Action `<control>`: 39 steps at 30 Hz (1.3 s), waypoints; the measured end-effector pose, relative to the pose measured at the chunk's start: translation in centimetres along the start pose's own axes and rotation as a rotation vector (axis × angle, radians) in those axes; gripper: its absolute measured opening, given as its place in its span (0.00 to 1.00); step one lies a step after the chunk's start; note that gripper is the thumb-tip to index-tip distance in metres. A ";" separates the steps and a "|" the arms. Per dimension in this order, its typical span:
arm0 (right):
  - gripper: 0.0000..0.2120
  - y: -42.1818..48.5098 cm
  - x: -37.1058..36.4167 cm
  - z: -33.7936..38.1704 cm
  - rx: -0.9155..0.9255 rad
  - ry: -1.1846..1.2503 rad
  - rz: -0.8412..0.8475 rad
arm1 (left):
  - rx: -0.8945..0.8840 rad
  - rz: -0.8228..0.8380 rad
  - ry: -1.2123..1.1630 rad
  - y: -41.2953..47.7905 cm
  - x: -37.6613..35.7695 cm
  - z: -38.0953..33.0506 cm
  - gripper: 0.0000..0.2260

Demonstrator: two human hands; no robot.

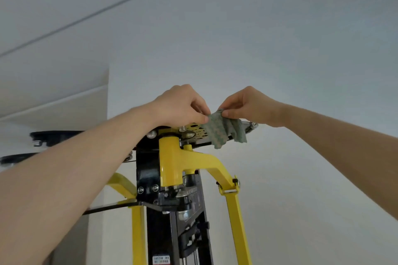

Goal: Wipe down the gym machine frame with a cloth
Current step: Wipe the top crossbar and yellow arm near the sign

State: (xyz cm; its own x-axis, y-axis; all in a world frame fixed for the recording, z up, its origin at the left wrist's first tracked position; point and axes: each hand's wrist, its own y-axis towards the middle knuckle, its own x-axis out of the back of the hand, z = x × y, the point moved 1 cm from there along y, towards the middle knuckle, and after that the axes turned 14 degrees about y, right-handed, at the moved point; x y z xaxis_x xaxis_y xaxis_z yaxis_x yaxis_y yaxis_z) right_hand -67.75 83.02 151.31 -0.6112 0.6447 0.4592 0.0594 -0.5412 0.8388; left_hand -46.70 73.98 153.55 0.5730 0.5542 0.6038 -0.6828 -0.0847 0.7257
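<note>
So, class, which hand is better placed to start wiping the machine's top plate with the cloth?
Probably the right hand: most of the cloth hangs beneath its pinch, in front of the top plate. The left hand pinches only a corner.

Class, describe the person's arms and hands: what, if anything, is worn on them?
Nothing worn shows. The left hand and right hand are ungloved, with no rings on the fingers in view. The left forearm and right forearm are bare: no sleeves, watch or wristbands within the frame.
</note>
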 end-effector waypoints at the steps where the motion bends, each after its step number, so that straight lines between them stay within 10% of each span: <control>1: 0.06 0.1 0.4 -0.6 0.003 0.008 0.016 | 0.023 0.010 0.015 0.4 -0.2 -0.4 0.07; 26: 0.07 0.4 5.6 -10.4 0.051 0.090 -0.046 | 0.107 0.090 0.137 9.0 -6.0 -7.2 0.04; 39: 0.05 -6.5 3.2 -11.4 -0.200 0.811 -0.294 | 0.093 -0.331 -0.039 5.0 -10.7 -10.2 0.01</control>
State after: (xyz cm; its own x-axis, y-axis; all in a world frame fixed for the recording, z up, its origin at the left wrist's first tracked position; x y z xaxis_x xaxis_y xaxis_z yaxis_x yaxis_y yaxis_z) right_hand -79.04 82.44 143.99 -0.9559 0.2327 -0.1792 -0.2810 -0.5471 0.7885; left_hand -60.86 76.05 147.35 0.7749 0.5322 0.3411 -0.4136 0.0188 0.9103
